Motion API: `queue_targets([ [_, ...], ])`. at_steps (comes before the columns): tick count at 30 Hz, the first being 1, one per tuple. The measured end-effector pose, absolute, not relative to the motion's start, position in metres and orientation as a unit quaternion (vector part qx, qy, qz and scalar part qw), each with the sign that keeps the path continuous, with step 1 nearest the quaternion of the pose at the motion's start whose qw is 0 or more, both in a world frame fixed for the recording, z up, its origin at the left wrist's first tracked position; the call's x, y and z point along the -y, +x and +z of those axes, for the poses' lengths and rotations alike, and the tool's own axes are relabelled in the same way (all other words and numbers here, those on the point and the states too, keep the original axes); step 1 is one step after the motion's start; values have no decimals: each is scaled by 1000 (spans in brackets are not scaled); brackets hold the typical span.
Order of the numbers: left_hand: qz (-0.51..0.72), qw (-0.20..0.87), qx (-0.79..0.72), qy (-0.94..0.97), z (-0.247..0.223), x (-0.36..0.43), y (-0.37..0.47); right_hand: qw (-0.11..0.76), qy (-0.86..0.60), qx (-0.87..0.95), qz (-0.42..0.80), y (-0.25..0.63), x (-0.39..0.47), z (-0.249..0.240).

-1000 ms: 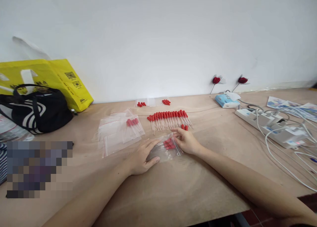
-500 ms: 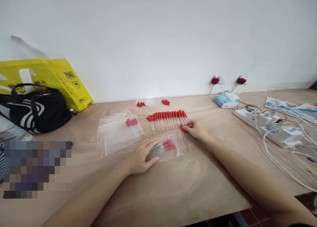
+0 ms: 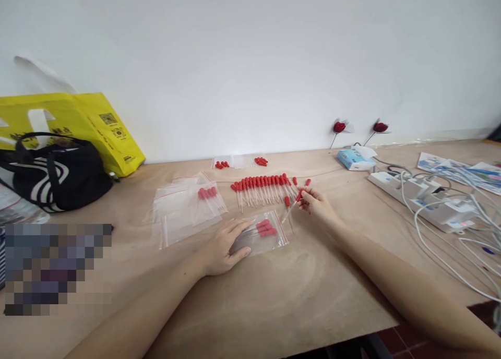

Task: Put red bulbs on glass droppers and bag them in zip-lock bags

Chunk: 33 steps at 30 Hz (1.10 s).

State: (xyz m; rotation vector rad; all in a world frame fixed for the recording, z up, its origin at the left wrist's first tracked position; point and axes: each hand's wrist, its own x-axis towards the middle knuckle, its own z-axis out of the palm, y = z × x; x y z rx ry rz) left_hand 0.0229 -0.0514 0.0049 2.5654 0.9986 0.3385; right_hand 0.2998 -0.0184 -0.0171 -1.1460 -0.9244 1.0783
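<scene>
My left hand [image 3: 227,248] lies with its fingers spread over the left end of a clear zip bag [image 3: 256,244] that contains several red-topped droppers [image 3: 266,227]. Pinched by its red bulb, a dropper [image 3: 291,207] slants down to the left from my right hand [image 3: 312,200]. Another dropper [image 3: 287,201] lies on the table beside it. Above the bag stretches a row of red-topped droppers [image 3: 262,181], tips toward me. Overlapping clear bags [image 3: 172,205] are to the left, with a few droppers [image 3: 207,193] on or inside them.
Red bulbs [image 3: 261,161] lie on clear bags near the wall, and two loose ones [image 3: 308,182] are past my right hand. A tissue pack [image 3: 355,159], a power strip [image 3: 426,202] and cables are at the right. Black [image 3: 58,171] and yellow [image 3: 117,134] bags stand left.
My right hand has moved slightly right and tilted one dropper away from the other. Two loose red bulbs now show beyond that hand. My left hand has stayed on the bag.
</scene>
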Motion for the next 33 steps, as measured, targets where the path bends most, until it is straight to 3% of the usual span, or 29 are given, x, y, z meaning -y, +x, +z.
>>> queue_targets([
  [5, 112, 180, -349, 913, 4, 51, 23, 651, -466, 343, 491, 291, 22, -31],
  [12, 112, 177, -359, 909, 4, 52, 23, 631, -453, 366, 512, 285, 37, -34],
  [19, 108, 184, -359, 908, 3, 51, 22, 479, -410, 524, 573, 295, 44, -30],
  [27, 107, 191, -360, 907, 3, 51, 23, 339, -352, 680, 546, 308, 38, -30],
  [33, 106, 187, -370, 904, 7, 53, 24, 319, -324, 765, 456, 302, 41, -24],
])
